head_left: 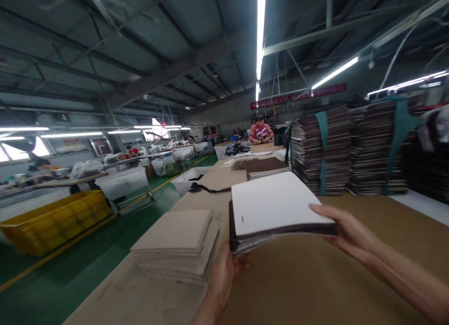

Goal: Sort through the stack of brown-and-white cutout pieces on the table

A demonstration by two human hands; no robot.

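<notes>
At the lower centre of the frame, both hands carry a bundle of flat sheets (277, 213), white on top and dark at the edges, above the brown table (351, 269). The left hand (224, 273) grips its near corner from below, fingers curled shut on it; the right hand (345, 229) clasps the far edge, thumb on top. The sheets fan out at the left corner, so firm, even pressure would probably keep them aligned, clear of the beige stack (177, 243) at lower left

tan sheet stack (177, 243) by the worktable's (315, 278) left edge, black strap (206, 188) further up it, tall dark bundles with teal bands (317, 149) along the right edge, yellow crate (56, 220) on the floor, person in red (260, 131) at the far end
</notes>
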